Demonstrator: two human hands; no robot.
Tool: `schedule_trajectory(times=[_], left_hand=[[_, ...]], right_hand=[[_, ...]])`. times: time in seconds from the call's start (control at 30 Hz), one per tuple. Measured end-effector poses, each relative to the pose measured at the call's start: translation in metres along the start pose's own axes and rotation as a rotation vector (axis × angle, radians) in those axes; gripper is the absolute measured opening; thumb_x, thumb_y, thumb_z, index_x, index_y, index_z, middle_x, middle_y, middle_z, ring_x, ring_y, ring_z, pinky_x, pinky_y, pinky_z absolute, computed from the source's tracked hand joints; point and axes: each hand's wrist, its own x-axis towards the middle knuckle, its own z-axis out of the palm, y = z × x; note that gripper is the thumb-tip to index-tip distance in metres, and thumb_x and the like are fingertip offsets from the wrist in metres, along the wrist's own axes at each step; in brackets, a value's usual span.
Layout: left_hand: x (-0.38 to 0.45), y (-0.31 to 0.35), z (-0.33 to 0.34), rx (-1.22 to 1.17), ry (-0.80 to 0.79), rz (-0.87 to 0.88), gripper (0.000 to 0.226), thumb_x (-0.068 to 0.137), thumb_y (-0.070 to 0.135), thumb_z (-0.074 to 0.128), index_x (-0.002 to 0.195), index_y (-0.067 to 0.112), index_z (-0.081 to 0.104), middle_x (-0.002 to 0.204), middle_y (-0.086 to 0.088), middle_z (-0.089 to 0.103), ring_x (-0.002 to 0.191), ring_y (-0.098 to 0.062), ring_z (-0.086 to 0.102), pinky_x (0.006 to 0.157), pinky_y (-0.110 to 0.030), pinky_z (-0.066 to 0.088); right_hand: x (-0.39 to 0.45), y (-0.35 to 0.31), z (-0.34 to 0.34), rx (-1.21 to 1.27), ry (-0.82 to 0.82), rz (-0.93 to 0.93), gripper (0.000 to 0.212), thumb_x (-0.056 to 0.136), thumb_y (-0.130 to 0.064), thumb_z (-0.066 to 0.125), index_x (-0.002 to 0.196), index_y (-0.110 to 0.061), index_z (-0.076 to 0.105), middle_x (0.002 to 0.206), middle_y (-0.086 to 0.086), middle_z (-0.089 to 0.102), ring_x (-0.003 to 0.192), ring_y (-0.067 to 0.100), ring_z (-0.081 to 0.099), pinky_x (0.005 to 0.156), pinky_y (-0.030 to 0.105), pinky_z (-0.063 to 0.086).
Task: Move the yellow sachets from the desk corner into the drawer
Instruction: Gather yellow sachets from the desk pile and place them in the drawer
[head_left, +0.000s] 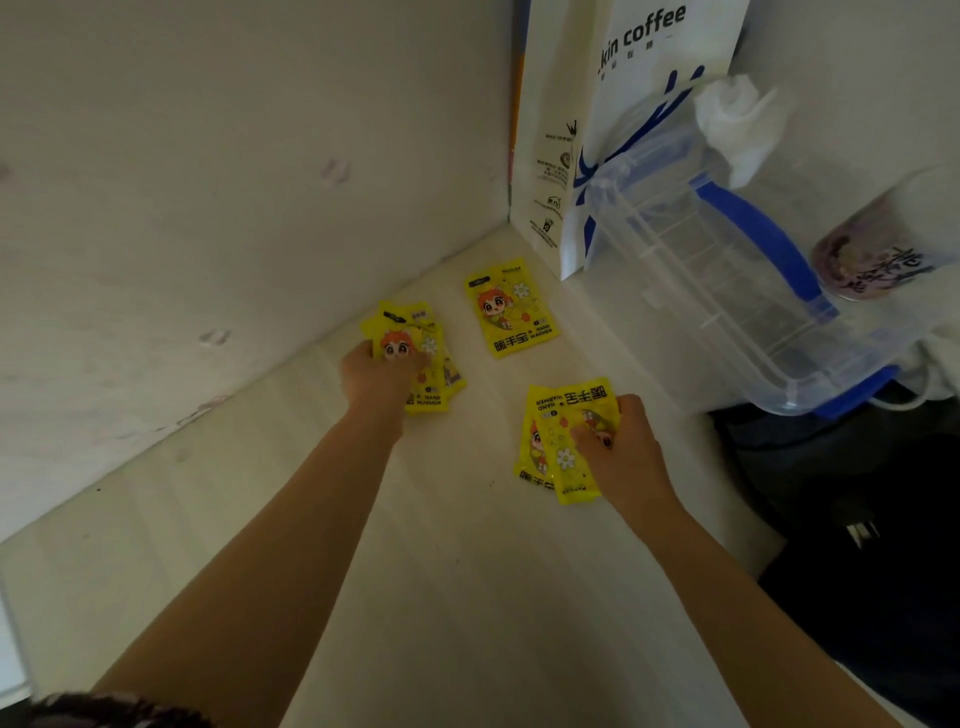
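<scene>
Left hand (382, 374) clasped on small stack of yellow sachets (415, 358), fingers curled over top packet. Right hand (621, 449) gripping second stack of sachets (563, 441). Both stacks lying on desk (441, 571). Single sachet (511, 309) lying loose beyond both hands, toward corner. Clear plastic box (727, 270) and coffee bag (639, 104) standing right of it.

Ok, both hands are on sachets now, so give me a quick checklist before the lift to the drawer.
1. Left hand grips the left stack of sachets: ok.
2. Right hand grips the right stack of sachets: ok.
3. All sachets collected: not ok, a single sachet lies untouched near the corner.
4. Stacks squared up: not ok, both are fanned.
5. Drawer open and within reach: cannot tell, not in view.
6. Clear storage box away from the hands: ok.
</scene>
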Motion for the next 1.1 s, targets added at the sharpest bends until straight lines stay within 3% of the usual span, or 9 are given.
schedule_trajectory(times=[0.13, 0.27, 0.4, 0.47, 0.53, 0.63, 0.67, 0.8, 1.1], left_hand=[[-0.008, -0.009, -0.019, -0.118, -0.032, -0.018, 0.028, 0.070, 0.002, 0.078, 0.090, 0.015, 0.065, 0.078, 0.002, 0.066, 0.066, -0.015, 0.063, 0.056, -0.026, 0.053], [-0.007, -0.009, -0.027, -0.177, -0.101, -0.007, 0.025, 0.072, -0.002, 0.076, 0.086, 0.017, 0.067, 0.085, -0.003, 0.070, 0.074, -0.022, 0.067, 0.071, -0.038, 0.058], [0.000, 0.003, -0.015, -0.212, -0.186, 0.010, 0.026, 0.070, 0.001, 0.077, 0.090, 0.015, 0.069, 0.096, -0.011, 0.073, 0.091, -0.036, 0.069, 0.082, -0.055, 0.056], [0.004, 0.013, -0.003, -0.215, -0.207, 0.035, 0.035, 0.065, 0.003, 0.079, 0.096, 0.013, 0.067, 0.096, -0.012, 0.072, 0.085, -0.035, 0.070, 0.080, -0.058, 0.055], [0.007, 0.024, 0.010, -0.240, -0.189, 0.045, 0.049, 0.066, 0.001, 0.079, 0.107, 0.014, 0.056, 0.094, -0.008, 0.068, 0.073, -0.028, 0.066, 0.077, -0.055, 0.057], [0.017, 0.033, 0.028, -0.293, -0.172, -0.018, 0.080, 0.063, 0.000, 0.082, 0.131, 0.016, 0.042, 0.108, -0.009, 0.064, 0.084, -0.028, 0.068, 0.076, -0.050, 0.058], [0.020, 0.034, 0.032, -0.286, -0.185, -0.039, 0.080, 0.060, 0.002, 0.083, 0.130, 0.013, 0.046, 0.109, -0.009, 0.066, 0.087, -0.029, 0.069, 0.076, -0.051, 0.058], [0.028, 0.033, 0.044, -0.262, -0.234, -0.063, 0.023, 0.071, -0.003, 0.075, 0.082, 0.015, 0.065, 0.082, -0.007, 0.069, 0.075, -0.029, 0.067, 0.068, -0.042, 0.058], [0.028, 0.028, 0.056, -0.354, -0.303, -0.156, 0.023, 0.076, -0.004, 0.071, 0.093, 0.011, 0.065, 0.090, -0.011, 0.069, 0.074, -0.027, 0.068, 0.058, -0.038, 0.057]], right_hand=[[0.005, -0.005, -0.002, 0.108, -0.003, -0.015, 0.029, 0.087, -0.015, 0.065, 0.106, -0.018, 0.044, 0.089, -0.011, 0.055, 0.078, 0.005, 0.058, 0.061, 0.022, 0.049], [0.025, -0.023, -0.006, 0.176, 0.004, -0.019, 0.031, 0.084, -0.013, 0.067, 0.106, -0.019, 0.046, 0.094, -0.001, 0.062, 0.082, 0.016, 0.064, 0.073, 0.035, 0.055], [0.057, -0.055, -0.002, 0.215, 0.001, -0.076, 0.036, 0.084, -0.013, 0.065, 0.112, -0.018, 0.044, 0.096, 0.001, 0.062, 0.082, 0.017, 0.062, 0.073, 0.034, 0.053], [0.080, -0.070, 0.004, 0.209, 0.006, -0.063, 0.036, 0.082, -0.015, 0.066, 0.113, -0.017, 0.050, 0.096, 0.001, 0.064, 0.083, 0.016, 0.063, 0.076, 0.034, 0.054], [0.104, -0.078, 0.011, 0.145, -0.007, -0.050, 0.016, 0.080, -0.015, 0.066, 0.095, -0.013, 0.062, 0.083, 0.002, 0.064, 0.074, 0.016, 0.061, 0.076, 0.035, 0.054], [0.130, -0.080, 0.021, 0.116, -0.016, -0.009, 0.004, 0.079, -0.010, 0.065, 0.080, -0.007, 0.067, 0.075, 0.006, 0.062, 0.069, 0.020, 0.057, 0.072, 0.039, 0.053], [0.138, -0.078, 0.024, 0.115, 0.004, 0.008, 0.009, 0.078, -0.010, 0.065, 0.085, -0.005, 0.067, 0.079, 0.009, 0.063, 0.071, 0.022, 0.058, 0.072, 0.039, 0.053], [0.150, -0.075, 0.031, 0.048, 0.020, 0.021, 0.004, 0.080, -0.010, 0.063, 0.082, -0.010, 0.060, 0.092, 0.009, 0.063, 0.078, 0.021, 0.058, 0.069, 0.031, 0.048], [0.154, -0.075, 0.040, 0.066, 0.002, 0.027, 0.014, 0.080, -0.012, 0.063, 0.075, -0.012, 0.050, 0.098, 0.010, 0.062, 0.074, 0.019, 0.055, 0.066, 0.031, 0.044]])
